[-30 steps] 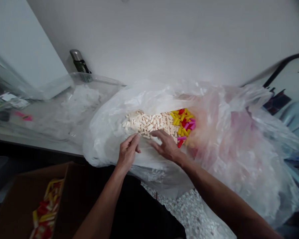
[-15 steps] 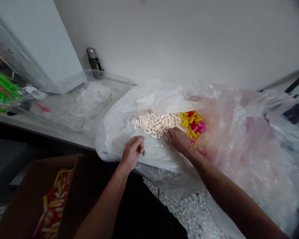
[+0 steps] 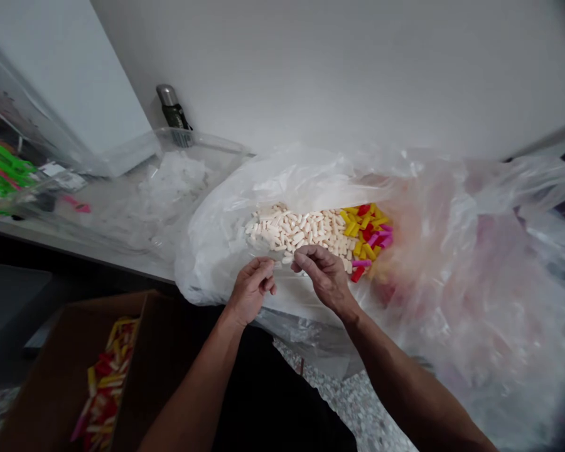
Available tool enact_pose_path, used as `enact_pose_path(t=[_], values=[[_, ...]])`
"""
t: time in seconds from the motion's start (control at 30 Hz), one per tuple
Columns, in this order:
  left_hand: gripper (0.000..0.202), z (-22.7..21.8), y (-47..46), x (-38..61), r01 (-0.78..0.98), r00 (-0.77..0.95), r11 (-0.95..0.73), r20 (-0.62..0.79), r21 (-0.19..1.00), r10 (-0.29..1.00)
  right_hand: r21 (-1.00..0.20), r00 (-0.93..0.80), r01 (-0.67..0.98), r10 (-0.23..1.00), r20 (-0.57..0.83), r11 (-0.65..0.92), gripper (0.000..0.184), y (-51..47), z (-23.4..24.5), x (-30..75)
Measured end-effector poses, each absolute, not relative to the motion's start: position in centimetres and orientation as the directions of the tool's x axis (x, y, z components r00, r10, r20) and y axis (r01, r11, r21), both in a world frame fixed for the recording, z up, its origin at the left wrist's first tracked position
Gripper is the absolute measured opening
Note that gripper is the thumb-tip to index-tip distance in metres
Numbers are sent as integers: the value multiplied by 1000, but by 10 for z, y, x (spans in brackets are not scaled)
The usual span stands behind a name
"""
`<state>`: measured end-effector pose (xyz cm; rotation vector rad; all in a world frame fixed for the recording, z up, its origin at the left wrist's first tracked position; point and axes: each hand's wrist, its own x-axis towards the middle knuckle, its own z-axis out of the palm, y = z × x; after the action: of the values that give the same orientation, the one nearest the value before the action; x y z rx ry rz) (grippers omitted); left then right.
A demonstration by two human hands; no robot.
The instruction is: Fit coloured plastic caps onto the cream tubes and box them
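Note:
A large clear plastic bag [image 3: 433, 251] lies open on the table in front of me. Inside it sits a heap of small white cylindrical pieces [image 3: 296, 231], with yellow, red and pink pieces [image 3: 370, 235] beside them on the right. My left hand [image 3: 252, 290] is at the bag's near edge, its fingers pinched together on something small I cannot make out. My right hand [image 3: 322, 273] is close beside it, fingers curled and pinched, just in front of the white heap. The two sets of fingertips nearly meet.
A brown cardboard box [image 3: 51, 383] at lower left holds yellow and red pieces [image 3: 103, 376]. A clear plastic tub [image 3: 136, 188] with crumpled plastic stands on the table at left, a dark metal-capped bottle [image 3: 172, 113] behind it. Green items [image 3: 2, 169] lie at far left. Speckled floor shows below.
My right hand drew back from the white heap toward my left hand, its fingers now pinched. My left hand stayed put. The view shifted slightly.

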<state>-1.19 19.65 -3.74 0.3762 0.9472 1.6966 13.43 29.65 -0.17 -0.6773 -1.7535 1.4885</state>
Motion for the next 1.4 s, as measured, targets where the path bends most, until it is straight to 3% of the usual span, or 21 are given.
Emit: enact_pose_path(t=[0.17, 0.27, 0.37, 0.5, 0.6, 0.73, 0.83, 0.93, 1.07, 1.13, 1.2, 1.3, 1.4], values=[[33, -42, 200, -10, -541, -469, -123, -177, 832, 865, -984, -587, -82, 789, 178, 161, 30, 296, -5, 134], [25, -48, 202, -7, -253, -576, -143, -30, 957, 817, -983, -576, -74, 797, 181, 169, 30, 297, -3, 136], [20, -54, 201, -1, 23, -574, -152, 138, 988, 807, -976, -579, -37, 791, 195, 213, 30, 297, -1, 140], [23, -55, 200, 4, 71, -518, -125, 143, 990, 843, -925, -607, 28, 742, 285, 378, 24, 300, 2, 144], [22, -53, 200, 3, 133, -480, -146, 193, 980, 855, -824, -659, 95, 656, 368, 558, 20, 301, 2, 145], [27, -55, 201, -1, 267, -391, -192, 288, 944, 874, -713, -762, 131, 530, 372, 688, 24, 299, 1, 147], [30, -61, 201, -1, 228, -402, -155, 238, 961, 884, -685, -778, 194, 535, 329, 702, 29, 309, 3, 155], [35, -65, 201, 0, 55, -446, -82, 98, 995, 890, -586, -722, 406, 639, 263, 701, 32, 343, 10, 172], [39, -62, 203, 1, -111, -470, -65, 5, 992, 883, -121, -613, 778, 787, 69, 616, 31, 418, 21, 197], [32, -58, 203, 1, -125, -474, -67, 0, 990, 881, 73, -570, 819, 821, 2, 569, 31, 449, 24, 203], [31, -56, 203, -1, -116, -479, -60, -3, 992, 878, 190, -558, 811, 829, -32, 553, 33, 467, 24, 204], [38, -56, 201, -5, -96, -488, -48, -5, 994, 873, 239, -558, 800, 829, -38, 550, 37, 473, 19, 199], [47, -59, 199, -8, -89, -490, -66, 14, 994, 872, 181, -558, 814, 830, -22, 552, 33, 467, 12, 195]])
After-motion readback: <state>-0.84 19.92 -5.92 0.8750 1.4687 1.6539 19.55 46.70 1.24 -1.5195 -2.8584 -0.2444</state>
